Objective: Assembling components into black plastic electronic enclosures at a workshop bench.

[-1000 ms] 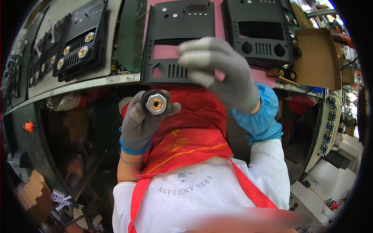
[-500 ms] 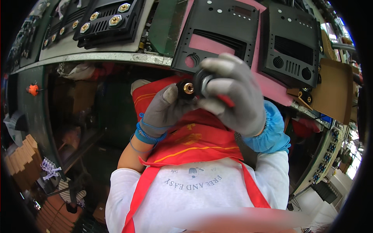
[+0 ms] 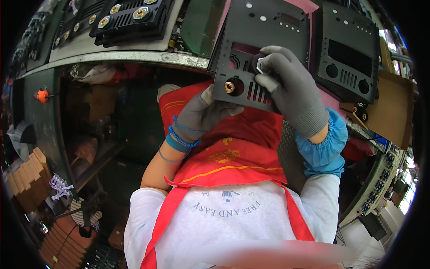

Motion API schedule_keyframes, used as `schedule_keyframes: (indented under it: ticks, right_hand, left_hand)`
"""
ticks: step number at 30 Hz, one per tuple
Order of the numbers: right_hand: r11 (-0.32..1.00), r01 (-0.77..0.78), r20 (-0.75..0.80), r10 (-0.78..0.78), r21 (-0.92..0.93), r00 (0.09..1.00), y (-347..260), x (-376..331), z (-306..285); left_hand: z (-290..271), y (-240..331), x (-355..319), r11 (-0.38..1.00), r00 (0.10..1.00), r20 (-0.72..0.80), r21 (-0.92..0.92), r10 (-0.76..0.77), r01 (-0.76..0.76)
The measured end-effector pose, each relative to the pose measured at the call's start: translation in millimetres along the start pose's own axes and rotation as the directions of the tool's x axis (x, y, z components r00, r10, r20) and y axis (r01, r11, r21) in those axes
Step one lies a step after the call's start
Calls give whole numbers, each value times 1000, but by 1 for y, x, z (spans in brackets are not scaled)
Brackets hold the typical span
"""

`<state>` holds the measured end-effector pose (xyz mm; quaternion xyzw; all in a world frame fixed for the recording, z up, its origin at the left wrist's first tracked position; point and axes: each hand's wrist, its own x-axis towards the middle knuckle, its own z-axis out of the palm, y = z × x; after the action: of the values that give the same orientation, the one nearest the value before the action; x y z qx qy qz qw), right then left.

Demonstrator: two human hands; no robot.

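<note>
A black front panel [image 3: 264, 29] leans at the bench edge in front of me, tilted toward me. My left hand [image 3: 204, 112], in a grey glove, is closed under its lower edge; the fingertips are hidden behind the panel. A brass connector [image 3: 230, 87] held by that hand shows through the panel's lower left round hole. Above the panel's face, my gloved right hand [image 3: 293, 87] pinches a silver hex nut [image 3: 260, 64] with a black ring around it, a little to the right of the connector.
A second black panel [image 3: 347, 54] lies to the right on pink sheeting, beside an open cardboard box [image 3: 389, 103]. On the left bench, black panels with brass connectors and nuts [image 3: 142, 14] are fitted. The bench's metal edge [image 3: 134, 56] runs across in front.
The connector has gone from in front of my body to behind the panel, its brass end now in the hole. My right hand moved apart from it with the nut. The panel shifted nearer.
</note>
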<state>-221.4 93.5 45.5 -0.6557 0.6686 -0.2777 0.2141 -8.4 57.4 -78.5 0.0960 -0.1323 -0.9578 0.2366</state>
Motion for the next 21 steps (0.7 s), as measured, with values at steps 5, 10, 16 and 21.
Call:
schedule_keyframes:
  ticks: [5, 10, 16, 21]
  right_hand:
    - [1000, 15, 38, -15, 11, 999, -3, -10, 3]
    - [999, 37, -13, -37, -9, 999, 0, -5, 4]
    - [985, 152, 65, -147, -86, 987, 4, 2, -5]
    - [909, 415, 240, -414, 47, 878, 1, 23, -2]
  left_hand:
    - [0, -4, 6, 969, 975, 212, -221, -63, 111]
    - [6, -1, 9, 995, 994, 75, -55, -77, 81]
    - [21, 16, 9, 992, 994, 76, -90, -81, 88]
    - [16, 15, 12, 997, 986, 155, -54, -53, 63]
